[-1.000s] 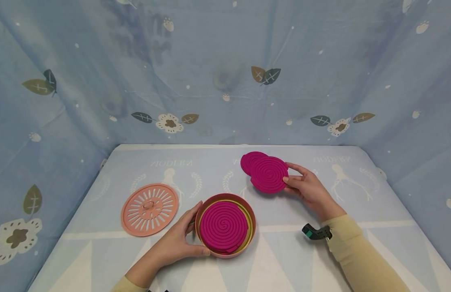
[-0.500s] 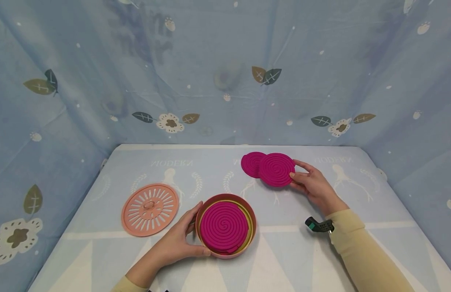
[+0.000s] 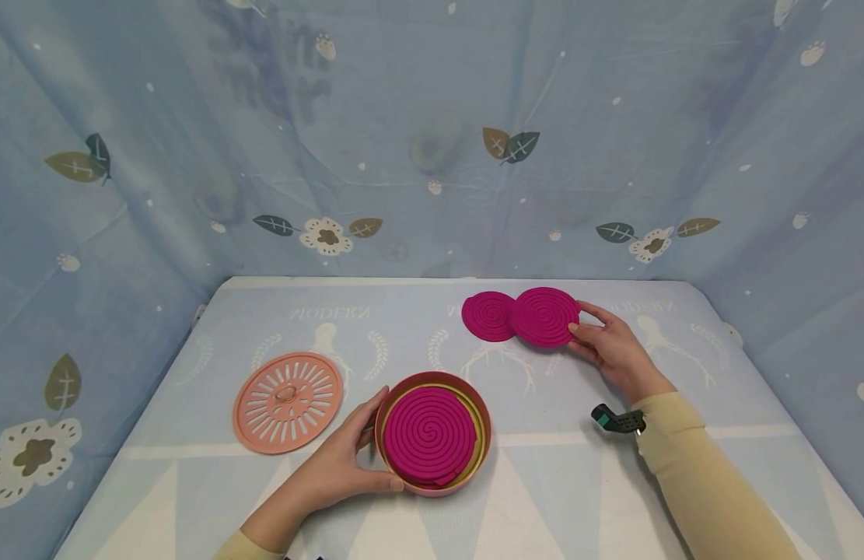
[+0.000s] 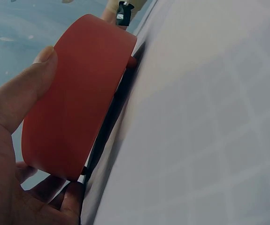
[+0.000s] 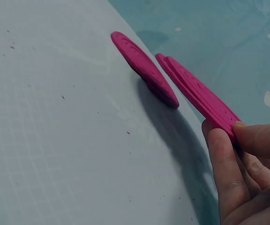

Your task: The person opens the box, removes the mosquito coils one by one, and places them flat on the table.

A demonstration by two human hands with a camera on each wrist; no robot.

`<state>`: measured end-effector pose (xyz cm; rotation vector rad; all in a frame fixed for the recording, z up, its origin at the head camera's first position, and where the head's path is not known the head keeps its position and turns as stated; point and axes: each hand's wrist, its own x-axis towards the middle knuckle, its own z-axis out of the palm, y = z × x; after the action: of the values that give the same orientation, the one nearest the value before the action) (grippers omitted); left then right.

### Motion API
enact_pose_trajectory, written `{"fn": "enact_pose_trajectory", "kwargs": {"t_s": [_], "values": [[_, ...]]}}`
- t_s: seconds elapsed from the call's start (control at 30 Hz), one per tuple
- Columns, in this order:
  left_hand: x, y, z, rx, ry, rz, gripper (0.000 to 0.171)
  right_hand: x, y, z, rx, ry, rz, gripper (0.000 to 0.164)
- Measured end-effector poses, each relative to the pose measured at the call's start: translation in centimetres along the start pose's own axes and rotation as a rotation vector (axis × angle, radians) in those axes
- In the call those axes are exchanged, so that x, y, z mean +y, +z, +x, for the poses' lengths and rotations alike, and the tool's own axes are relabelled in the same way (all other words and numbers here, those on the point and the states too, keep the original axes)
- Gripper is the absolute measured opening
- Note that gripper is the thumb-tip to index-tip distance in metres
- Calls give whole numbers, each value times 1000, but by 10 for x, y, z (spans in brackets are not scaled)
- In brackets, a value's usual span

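Observation:
My left hand (image 3: 344, 459) holds the side of a round reddish-pink mosquito coil box (image 3: 486, 412), its thumb along the wall (image 4: 73, 98) and its fingers at the far side. Inside, a magenta mosquito coil (image 3: 429, 434) lies on a yellow layer. Toward the back of the table, my right hand (image 3: 617, 346) pinches another magenta mosquito coil (image 3: 545, 317) by its right edge. In the right wrist view that held coil (image 5: 200, 91) shows two layers and is raised off the table. Left of it, another magenta coil (image 3: 489, 316) lies on the table.
The slotted pink lid (image 3: 288, 403) with a small central ring lies left of the box. A black strap (image 3: 618, 420) hangs at the right sleeve. Patterned blue cloth walls (image 3: 432, 155) rise around the table.
My right hand has carried its mosquito coil to the right and toward the back, uncovering more of the coil on the table. The left hand and box have stayed in place.

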<state>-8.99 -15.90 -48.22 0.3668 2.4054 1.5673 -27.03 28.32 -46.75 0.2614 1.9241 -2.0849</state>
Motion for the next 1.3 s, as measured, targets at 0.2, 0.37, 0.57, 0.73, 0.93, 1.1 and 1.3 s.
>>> {"fn": "enact_pose_trajectory", "kwargs": {"t_s": [0.2,0.37,0.57,0.73,0.93,1.1,1.3], "values": [[0,0,0,1,15,7,124,-2,-9,5,40,33,11,77],[0,0,0,-1,15,8,123,-3,-15,7,55,31,11,77],[0,0,0,0,12,-1,124,-1,-22,9,85,43,4,78],[-1,0,0,-3,18,-3,124,2,-26,14,115,59,-17,78],[-1,0,0,-6,17,-9,124,5,-28,18,135,58,-79,76],[-1,0,0,-6,17,-12,124,5,-28,20,124,57,-112,76],[-1,0,0,2,5,0,124,3,-31,21,101,60,-117,77]]}}
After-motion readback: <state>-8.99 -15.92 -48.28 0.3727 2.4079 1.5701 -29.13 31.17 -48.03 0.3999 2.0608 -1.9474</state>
